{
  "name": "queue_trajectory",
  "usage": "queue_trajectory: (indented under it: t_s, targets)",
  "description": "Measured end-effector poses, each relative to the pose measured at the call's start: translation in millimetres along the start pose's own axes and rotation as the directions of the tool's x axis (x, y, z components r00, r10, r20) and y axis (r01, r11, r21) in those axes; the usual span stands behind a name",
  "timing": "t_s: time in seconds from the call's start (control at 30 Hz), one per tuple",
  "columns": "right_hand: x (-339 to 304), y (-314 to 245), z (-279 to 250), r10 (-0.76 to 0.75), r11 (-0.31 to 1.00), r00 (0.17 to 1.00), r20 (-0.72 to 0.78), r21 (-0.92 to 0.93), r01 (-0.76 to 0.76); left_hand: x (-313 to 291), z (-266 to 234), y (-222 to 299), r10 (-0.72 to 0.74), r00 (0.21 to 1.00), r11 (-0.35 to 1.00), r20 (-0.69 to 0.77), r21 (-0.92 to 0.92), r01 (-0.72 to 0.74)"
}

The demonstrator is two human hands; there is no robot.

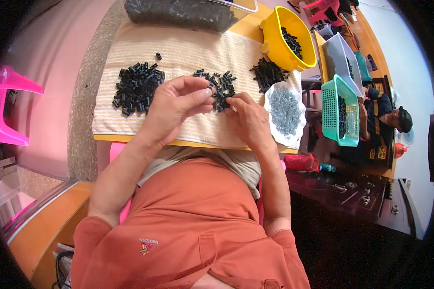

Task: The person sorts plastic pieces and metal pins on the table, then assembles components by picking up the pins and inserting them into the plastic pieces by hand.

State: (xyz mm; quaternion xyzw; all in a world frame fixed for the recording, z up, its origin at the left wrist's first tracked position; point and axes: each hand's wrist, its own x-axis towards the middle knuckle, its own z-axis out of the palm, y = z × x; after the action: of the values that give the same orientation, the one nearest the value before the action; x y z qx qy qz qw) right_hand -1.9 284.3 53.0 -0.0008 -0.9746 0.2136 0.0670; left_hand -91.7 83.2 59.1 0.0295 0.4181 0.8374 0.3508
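My left hand (pixel 178 103) is raised over the towel, its thumb and forefinger brought together; whatever sits in that pinch is too small to make out. At the near edge of a small heap of black plastic pieces (pixel 223 86), the curled fingertips of my right hand (pixel 251 119) close on a small black piece. A larger heap of short black tubes (pixel 139 89) lies to the left of my left hand, partly behind it. To the right of my right hand, a white wavy-rimmed dish (pixel 298 126) holds many thin, shiny pins (pixel 284 110). Slimmer black pieces (pixel 266 75) are piled beyond it.
A striped cream towel (pixel 130 126) covers the table. Behind stand a clear bin (pixel 178 17) of dark parts and a yellow tub (pixel 271 31). At right are a green basket (pixel 340 132), a grey bin (pixel 333 53) and another person (pixel 383 113). A pink stool (pixel 9 111) stands left.
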Motion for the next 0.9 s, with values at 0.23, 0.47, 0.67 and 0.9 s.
queue_trajectory:
  t_s: [0.23,0.47,0.67,0.9]
  targets:
    - [0,-1,0,-0.020,0.999,1.000,0.015,-0.024,0.021,0,-5,4,-0.021,1.000,0.999,-0.004,-0.024,0.021]
    - [4,-5,0,-0.016,0.998,1.000,0.007,-0.056,0.017,0,-8,5,-0.074,0.997,0.997,-0.013,-0.039,0.073]
    - [4,0,11,0.044,0.984,0.984,-0.173,0.178,-0.012,1,-10,5,-0.072,0.997,0.997,-0.022,-0.041,0.071]
    - [5,2,4,0.106,0.924,0.984,-0.140,0.380,-0.045,-1,-8,4,-0.091,0.994,0.994,-0.054,0.059,0.094]
